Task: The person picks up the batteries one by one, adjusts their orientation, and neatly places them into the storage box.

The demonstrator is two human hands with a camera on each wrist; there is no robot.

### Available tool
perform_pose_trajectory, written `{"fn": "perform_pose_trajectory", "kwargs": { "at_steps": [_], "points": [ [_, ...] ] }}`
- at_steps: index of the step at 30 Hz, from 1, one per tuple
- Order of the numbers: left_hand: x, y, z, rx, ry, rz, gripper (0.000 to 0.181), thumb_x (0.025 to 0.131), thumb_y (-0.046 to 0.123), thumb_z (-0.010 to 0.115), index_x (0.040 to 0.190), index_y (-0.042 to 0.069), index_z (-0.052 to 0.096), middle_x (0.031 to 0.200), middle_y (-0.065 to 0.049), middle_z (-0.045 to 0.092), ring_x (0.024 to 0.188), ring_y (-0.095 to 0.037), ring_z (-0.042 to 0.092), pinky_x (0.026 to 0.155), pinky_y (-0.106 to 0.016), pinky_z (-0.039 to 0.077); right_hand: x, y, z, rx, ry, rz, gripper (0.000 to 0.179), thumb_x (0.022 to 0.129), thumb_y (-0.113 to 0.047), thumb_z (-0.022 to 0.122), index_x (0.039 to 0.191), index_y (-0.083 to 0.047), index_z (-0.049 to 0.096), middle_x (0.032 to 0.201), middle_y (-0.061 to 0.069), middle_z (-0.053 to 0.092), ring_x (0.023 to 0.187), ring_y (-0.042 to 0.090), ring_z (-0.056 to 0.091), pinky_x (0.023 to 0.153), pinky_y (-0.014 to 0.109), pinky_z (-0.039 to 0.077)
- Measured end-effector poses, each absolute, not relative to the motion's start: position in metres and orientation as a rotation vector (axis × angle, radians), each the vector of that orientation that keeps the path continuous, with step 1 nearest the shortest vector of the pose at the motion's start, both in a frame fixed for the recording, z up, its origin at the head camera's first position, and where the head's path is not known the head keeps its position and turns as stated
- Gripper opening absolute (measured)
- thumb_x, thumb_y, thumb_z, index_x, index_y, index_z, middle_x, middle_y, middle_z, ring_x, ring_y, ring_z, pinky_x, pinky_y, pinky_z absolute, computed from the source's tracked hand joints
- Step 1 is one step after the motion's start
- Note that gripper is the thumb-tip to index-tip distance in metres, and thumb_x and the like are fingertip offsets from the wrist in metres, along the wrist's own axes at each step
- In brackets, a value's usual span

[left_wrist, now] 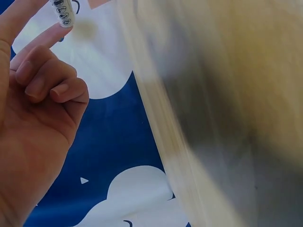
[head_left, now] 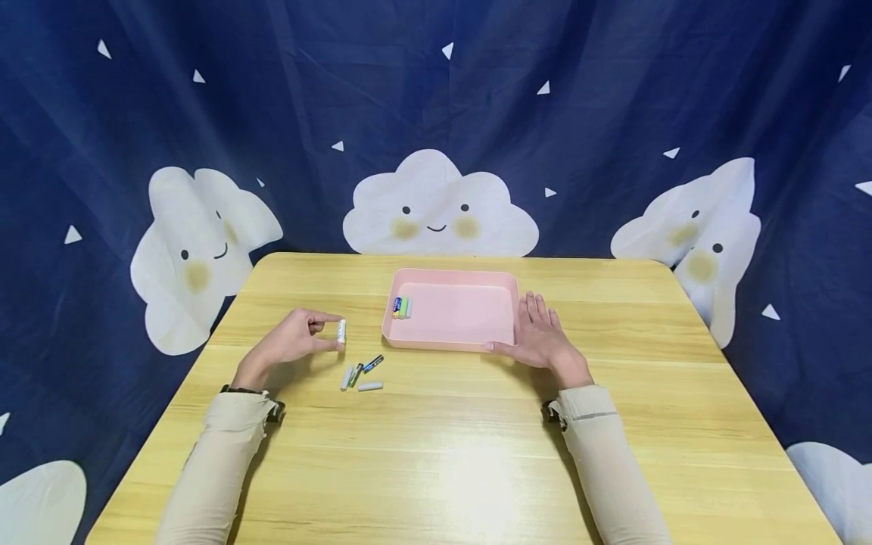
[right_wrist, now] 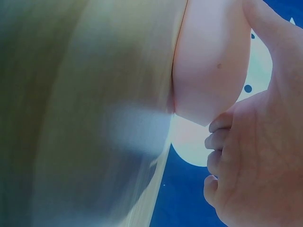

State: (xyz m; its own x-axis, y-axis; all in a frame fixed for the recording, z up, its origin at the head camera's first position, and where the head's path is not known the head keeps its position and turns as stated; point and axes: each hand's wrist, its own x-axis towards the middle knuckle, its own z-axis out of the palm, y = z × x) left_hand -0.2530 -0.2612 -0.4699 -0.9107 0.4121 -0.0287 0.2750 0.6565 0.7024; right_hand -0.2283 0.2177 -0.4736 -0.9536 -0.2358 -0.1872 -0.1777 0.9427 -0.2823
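Observation:
My left hand [head_left: 293,337] pinches a white battery [head_left: 341,331] lengthwise between thumb and forefinger, above the table. The left wrist view catches only part of this battery [left_wrist: 63,13], with dark marks on its white wrapper; the other fingers curl toward the palm. A pink tray [head_left: 446,347] lies to its right. At the tray's front right corner is my right hand [head_left: 541,341], its fingers straight and its thumb along the front rim. Inside the tray, at the left, several batteries [head_left: 404,307] lie side by side, one of them green.
Loose batteries lie in front of the left hand: a dark one [head_left: 373,364], a dark green one [head_left: 356,375], a pale one [head_left: 347,378] and another pale one [head_left: 371,386]. The wooden table [head_left: 436,431] ends at a blue curtain [head_left: 436,98] with clouds.

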Motion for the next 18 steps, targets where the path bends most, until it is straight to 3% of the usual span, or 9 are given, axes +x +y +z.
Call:
{"fn": "perform_pose_trajectory", "kwargs": {
  "at_steps": [18],
  "points": [
    [-0.266, -0.241, -0.461, 0.498, 2.706, 1.324, 0.060, 0.078, 0.032, 0.092, 0.131, 0.014, 0.073, 0.070, 0.003, 0.025, 0.063, -0.013, 0.026, 0.055, -0.028, 0.026, -0.229, 0.218, -0.474, -0.307, 2.881, -0.374, 0.129, 0.087, -0.085, 0.048, 0.161, 0.010, 0.001, 0.170, 0.029, -0.005, 0.160, 0.047, -0.004, 0.128, 0.062, 0.004]
  ]
}}
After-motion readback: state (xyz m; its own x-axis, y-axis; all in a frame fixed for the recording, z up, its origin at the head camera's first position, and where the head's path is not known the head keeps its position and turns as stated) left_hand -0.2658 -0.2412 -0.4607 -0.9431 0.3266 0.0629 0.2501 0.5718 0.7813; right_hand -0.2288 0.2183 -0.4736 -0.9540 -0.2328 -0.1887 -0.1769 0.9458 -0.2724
